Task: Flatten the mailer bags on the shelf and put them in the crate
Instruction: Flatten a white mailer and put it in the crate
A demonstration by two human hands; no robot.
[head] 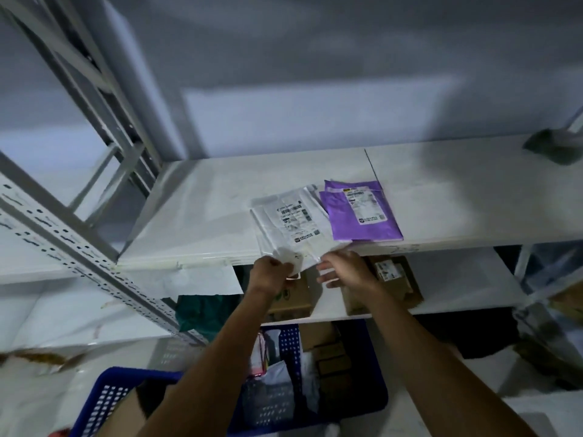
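The task looks to be in its middle part. Two bags are on the shelf (pixel 205 216), side by side and touching: a white mailer bag (pixel 290 222) on the left and a purple mailer bag (pixel 362 216) on the right, both with the label side up. The purple one lies quite flat and nobody holds it. The white one has wrinkles, and its near edge hangs over the front of the shelf. The left hand (pixel 269 274) has a closed grip there, with the fingers curled around the bag's near corner. The right hand (pixel 345 272) has no grip on anything. Its fingers are stretched out just below the same edge, and the motion blur hides whether they touch the plastic. The blue crate (pixel 104 402) stands on the floor below, near the person. Some pale and pink packets seem to lie inside it already, but this part is dark, so I cannot say how many. So I judge that at least two bags remain: the white one must be smoothed and lowered into the crate, and then the purple one must follow.
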